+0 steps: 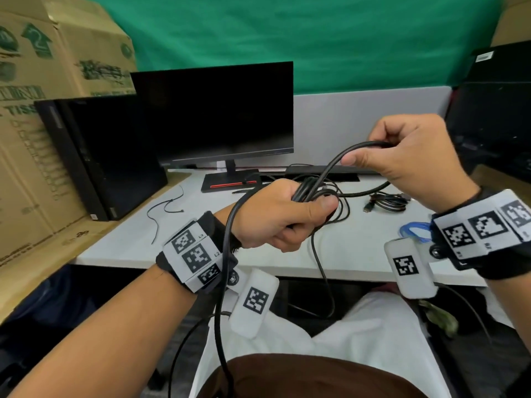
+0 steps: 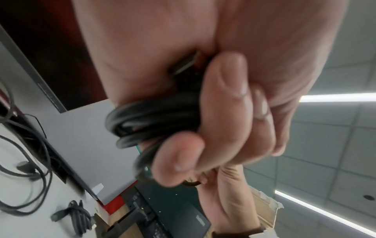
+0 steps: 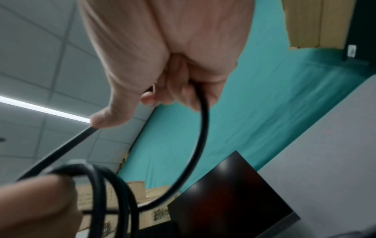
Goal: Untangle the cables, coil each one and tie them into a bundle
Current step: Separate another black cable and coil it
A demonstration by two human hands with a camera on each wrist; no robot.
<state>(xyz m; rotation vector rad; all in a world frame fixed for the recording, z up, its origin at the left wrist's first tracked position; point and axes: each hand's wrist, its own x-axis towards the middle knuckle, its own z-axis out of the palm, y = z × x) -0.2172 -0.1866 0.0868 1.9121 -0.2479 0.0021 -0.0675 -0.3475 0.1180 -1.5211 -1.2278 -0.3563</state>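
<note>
My left hand (image 1: 275,216) is held above the white desk (image 1: 172,234), fingers curled round several loops of a black cable (image 1: 321,173). One long loop hangs over my left wrist down to my lap. My right hand (image 1: 408,156), higher and to the right, pinches a stretch of the same cable between thumb and fingers. The left wrist view shows the coil (image 2: 150,119) packed under my left hand's fingers (image 2: 223,112). In the right wrist view my right hand (image 3: 168,80) holds the cable (image 3: 203,128), which arcs down to the loops (image 3: 109,185) by my left hand (image 3: 36,201).
A dark monitor (image 1: 218,116) and a black PC tower (image 1: 94,156) stand at the back, cardboard boxes (image 1: 43,81) at the left. On the desk lie a thin black tie (image 1: 165,208), a coiled dark cable bundle (image 1: 388,202) and a blue cable (image 1: 413,231).
</note>
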